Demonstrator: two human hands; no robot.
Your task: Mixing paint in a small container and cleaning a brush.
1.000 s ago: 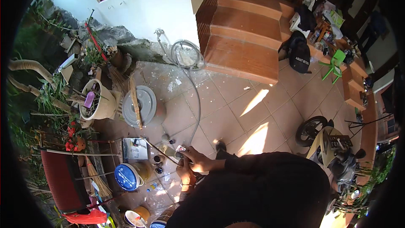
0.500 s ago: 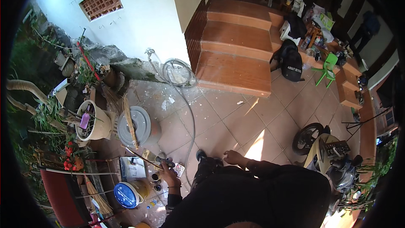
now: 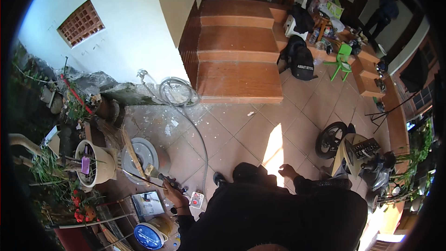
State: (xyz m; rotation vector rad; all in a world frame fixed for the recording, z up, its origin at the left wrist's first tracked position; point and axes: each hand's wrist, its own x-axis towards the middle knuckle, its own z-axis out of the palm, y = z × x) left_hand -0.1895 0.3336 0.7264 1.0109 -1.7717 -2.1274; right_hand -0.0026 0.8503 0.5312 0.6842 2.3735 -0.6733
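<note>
My left hand [image 3: 173, 196] is closed around what looks like a paintbrush [image 3: 152, 171] with a pale, wide tip, and a thin dark stick [image 3: 139, 176] juts out of the same grip. Both point up and left, over the edge of the lidded grey bin [image 3: 159, 153]. A straw hand broom [image 3: 131, 151] lies across that lid. My right hand [image 3: 289, 172] hangs in front of me at the right with nothing visible in it, fingers loosely bent and apart. A small white card or tray with red marks [image 3: 197, 200] sits on the floor beside my left hand.
A blue-lidded bucket [image 3: 148, 236] and a paint-marked board [image 3: 147, 203] lie lower left, near a potted plant [image 3: 111, 166]. A grey hose [image 3: 204, 144] crosses the tiles. Steps [image 3: 237, 76], a green chair [image 3: 343, 60], a motorbike [image 3: 346, 151] and another person [image 3: 384, 15] are beyond.
My view has shifted, so steps and wall sit further left. My left hand has moved left and down, bringing the brush to the bin's edge. The right hand has moved right.
</note>
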